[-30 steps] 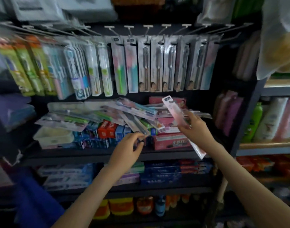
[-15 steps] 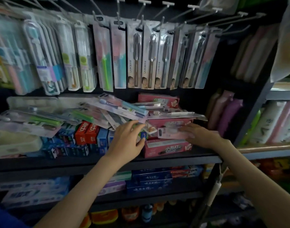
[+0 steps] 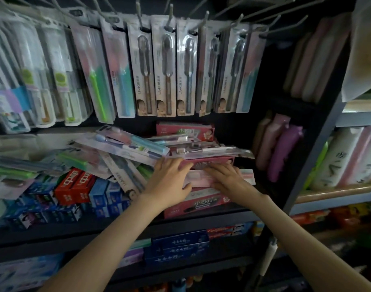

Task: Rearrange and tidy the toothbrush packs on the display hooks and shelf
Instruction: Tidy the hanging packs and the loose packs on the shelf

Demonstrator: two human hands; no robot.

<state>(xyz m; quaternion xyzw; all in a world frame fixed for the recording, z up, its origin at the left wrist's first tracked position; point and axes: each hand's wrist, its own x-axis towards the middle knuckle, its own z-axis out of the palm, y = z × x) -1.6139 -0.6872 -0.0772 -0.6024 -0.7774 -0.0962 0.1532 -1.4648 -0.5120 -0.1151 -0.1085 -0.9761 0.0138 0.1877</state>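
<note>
1. Plainly, the likeliest slip is the pink pack (image 3: 198,178) sliding off. It lies flat across the pink boxes (image 3: 201,204), at 6 o'clock of the view's centre. Its 3 o'clock end seems to jut past the boxes, so an uneven push or a quick release could tip it down to the shelf (image 3: 96,234).
2. At 9 o'clock of the hands, the pile (image 3: 125,150) of loose packs lies criss-crossed and slanting over small cartons. A nudge from the left wrist or forearm could set it sliding forward off the shelf.
3. At 12 o'clock of the hands, a clear pack (image 3: 212,151) lies just above the fingertips. Fingers lifted carelessly could catch its edge and drag it out.
4. Hung packs (image 3: 163,66) sit on hooks (image 3: 240,18) further toward 12 o'clock, well apart from both hands, so I judge them safe for now.
5. Left hand (image 3: 169,182): released, not clenched. The fingers lie nearly straight over the pink pack's 9 o'clock end and reach the box edge behind. The thumb is spread against the pack's lower edge, and no pinch is visible.
6. Right hand (image 3: 228,180): also unclenched, palm down. The fingers are laid flat along the pack toward 10 o'clock, pressing it onto the boxes rather than grasping it.
</note>
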